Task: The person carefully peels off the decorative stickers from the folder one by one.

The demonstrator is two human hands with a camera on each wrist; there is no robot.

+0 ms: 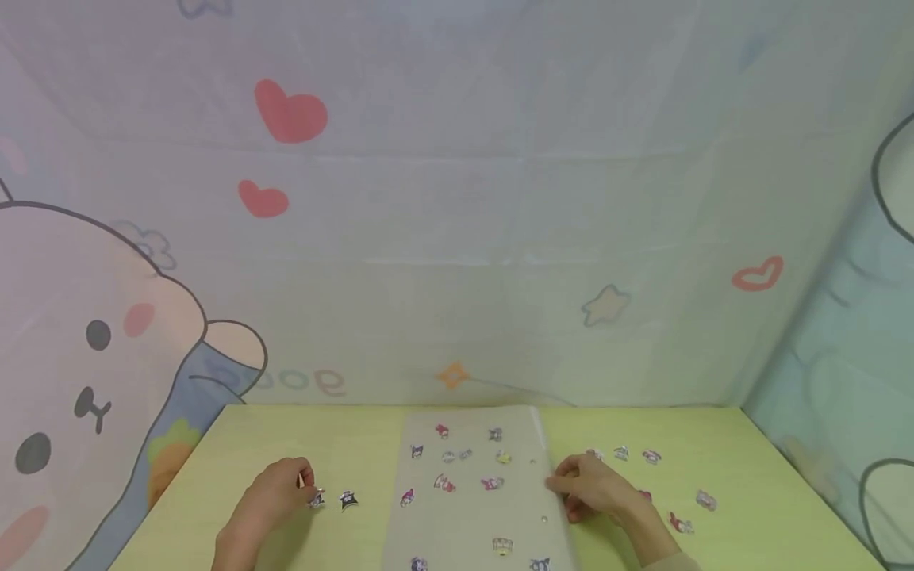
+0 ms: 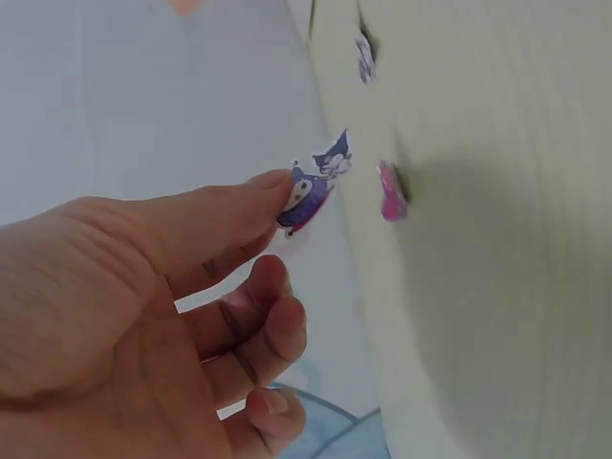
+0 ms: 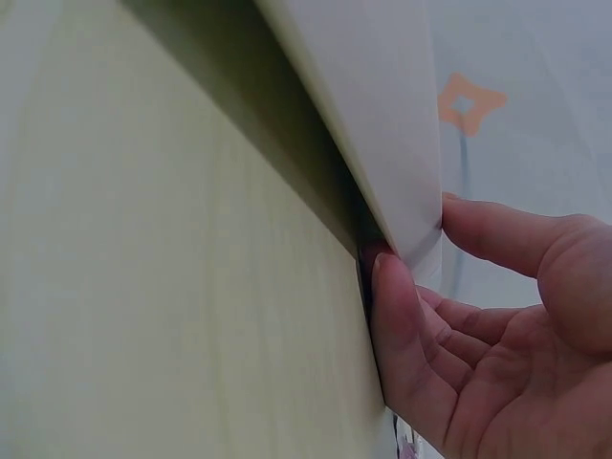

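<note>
My left hand (image 1: 274, 496) pinches a small purple-and-white cartoon sticker (image 2: 306, 199) between thumb and forefinger, over the left part of the table. The other fingers of that hand are curled. A second dark cartoon sticker (image 1: 347, 500) lies just right of it. In the middle lies a pale sheet (image 1: 457, 519) with several cartoon stickers scattered over it, such as a pink one (image 1: 492, 483). My right hand (image 1: 596, 485) holds the right edge of the sheet, one digit beneath and one against its face. In the right wrist view that edge stands off the table.
Several loose stickers, among them a red one (image 1: 681, 523) and a pink one (image 1: 706, 500), lie right of the sheet on the yellow table (image 1: 757, 468). A printed cloth backdrop (image 1: 457, 198) hangs behind and along the sides.
</note>
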